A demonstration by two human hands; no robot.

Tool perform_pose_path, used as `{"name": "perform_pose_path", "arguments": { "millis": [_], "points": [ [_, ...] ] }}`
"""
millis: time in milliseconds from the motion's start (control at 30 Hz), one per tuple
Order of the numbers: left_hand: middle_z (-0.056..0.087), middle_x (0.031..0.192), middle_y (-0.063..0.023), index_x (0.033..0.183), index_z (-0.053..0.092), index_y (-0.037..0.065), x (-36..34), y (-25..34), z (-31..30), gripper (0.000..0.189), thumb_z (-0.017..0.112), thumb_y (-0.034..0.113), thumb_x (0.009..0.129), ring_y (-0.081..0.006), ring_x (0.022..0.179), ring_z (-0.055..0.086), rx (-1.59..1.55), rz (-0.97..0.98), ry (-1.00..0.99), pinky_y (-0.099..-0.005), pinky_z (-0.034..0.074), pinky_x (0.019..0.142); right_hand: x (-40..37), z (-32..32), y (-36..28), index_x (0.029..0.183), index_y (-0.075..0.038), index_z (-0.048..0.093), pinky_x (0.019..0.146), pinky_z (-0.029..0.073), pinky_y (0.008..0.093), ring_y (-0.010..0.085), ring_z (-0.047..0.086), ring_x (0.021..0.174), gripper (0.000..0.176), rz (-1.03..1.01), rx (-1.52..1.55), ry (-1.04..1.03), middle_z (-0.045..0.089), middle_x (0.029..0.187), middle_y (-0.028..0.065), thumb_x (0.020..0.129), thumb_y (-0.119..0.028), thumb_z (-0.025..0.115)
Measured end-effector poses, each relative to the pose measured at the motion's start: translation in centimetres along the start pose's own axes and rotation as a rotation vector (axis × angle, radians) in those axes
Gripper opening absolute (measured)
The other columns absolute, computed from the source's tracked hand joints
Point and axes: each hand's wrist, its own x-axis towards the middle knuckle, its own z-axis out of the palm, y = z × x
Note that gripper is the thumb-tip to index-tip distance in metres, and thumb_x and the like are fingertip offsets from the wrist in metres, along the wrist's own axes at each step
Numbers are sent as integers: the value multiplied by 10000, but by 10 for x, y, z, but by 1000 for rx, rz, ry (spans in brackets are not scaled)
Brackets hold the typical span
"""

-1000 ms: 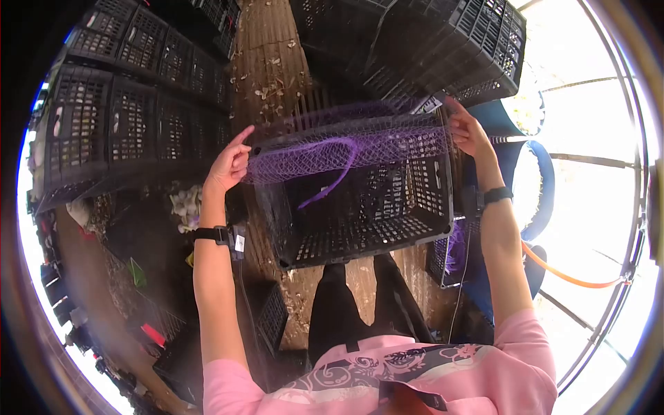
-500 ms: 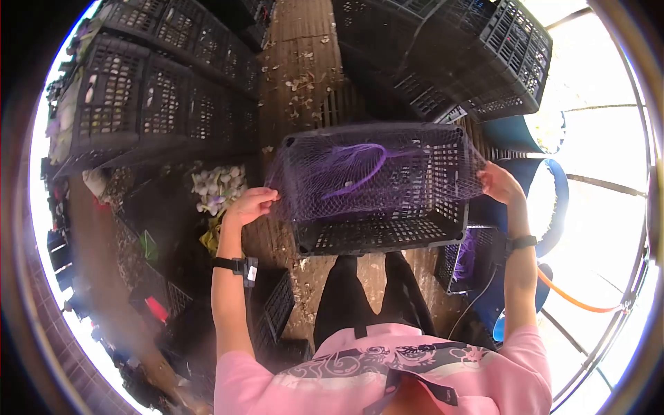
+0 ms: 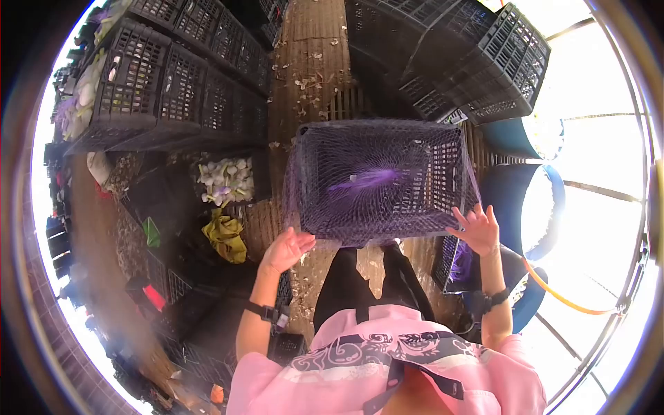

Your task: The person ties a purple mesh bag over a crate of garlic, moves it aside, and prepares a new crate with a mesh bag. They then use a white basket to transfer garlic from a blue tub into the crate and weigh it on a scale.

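A black slatted crate [image 3: 453,155] stands in front of my legs, its inside seen through a purple mesh net [image 3: 366,178]. The net lies over the whole crate top, bunched to a denser purple knot near the middle and hanging past the rim. My left hand [image 3: 287,250] is at the crate's near left corner, its fingers stretched out and loosely apart. At the near right corner my right hand [image 3: 476,228] has its fingers spread, at the net's edge. Whether fingertips touch the mesh is hard to make out.
Black crates [image 3: 142,83] of white bulbs are stacked at left. More stacked crates [image 3: 470,62] stand at far right. A small crate holds white bulbs [image 3: 227,181], near a yellow cloth [image 3: 225,235]. Blue drums [image 3: 508,200] and an orange hose [image 3: 546,280] line the right side.
The net has been drawn over the crate's near edge and now covers the top. Both hands came nearer my body; the left also moved right. Their fingers have opened off the net's edge.
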Motion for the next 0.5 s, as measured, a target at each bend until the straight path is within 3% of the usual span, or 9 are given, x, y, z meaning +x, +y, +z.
{"name": "perform_pose_path", "arguments": {
  "millis": [33,100,133,167,233,267,333,433,500],
  "points": [
    [436,536,55,848,638,82,0,-3,-15,357,493,400,922,-78,417,351,1,1,-2,-219,373,496,-4,-8,3,1056,-92,577,633,482,281,134,537,848,377,-2,0,-1,491,743,-6,927,-424,452],
    [486,564,26,786,611,110,15,-6,-56,335,497,395,921,-83,394,346,-209,-102,-704,-213,348,478,-7,-32,14,1107,-92,561,628,481,272,124,512,814,397,142,290,-329,487,762,7,933,-425,434],
    [520,605,16,812,594,104,15,-13,-61,337,481,401,926,-64,377,316,-128,-25,-578,-201,318,424,-11,-34,22,1152,-86,539,586,470,256,109,472,703,416,289,321,-298,480,779,11,924,-424,457],
    [520,605,16,812,594,104,13,-20,-67,337,481,401,926,-64,377,316,-130,-26,-568,-201,318,424,-10,-46,26,1056,-67,565,544,446,241,94,423,639,355,451,334,-221,482,805,11,928,-386,474],
    [527,611,18,882,583,110,9,-28,-69,300,512,399,912,-59,365,316,-38,138,-245,-210,281,387,-7,-74,38,904,-75,582,508,415,228,94,448,659,254,412,-50,40,499,773,16,925,-314,500],
    [530,618,23,924,575,117,9,-30,-70,279,540,393,899,-64,380,353,-47,197,-138,-214,274,376,-10,-80,40,904,-75,582,508,415,228,94,448,659,254,420,-48,40,499,773,16,925,-314,500],
    [529,610,16,923,581,110,21,-31,-75,302,541,408,894,-71,385,371,-45,280,-119,-222,293,377,-22,-64,40,754,-121,556,450,369,225,85,443,576,227,23,95,387,490,645,-5,907,-286,526],
    [499,571,6,914,571,95,42,-37,-69,322,527,414,901,-100,398,421,-27,392,-59,-248,354,376,-7,-142,32,704,-148,570,456,409,252,100,495,531,269,0,147,188,502,559,-39,918,-291,492],
    [469,543,-3,899,554,92,60,-45,-63,316,516,406,909,-121,400,435,63,382,18,-267,387,375,18,-176,33,676,-165,568,441,382,248,105,454,457,286,-58,75,220,468,511,-60,916,-302,494]
  ]
}}
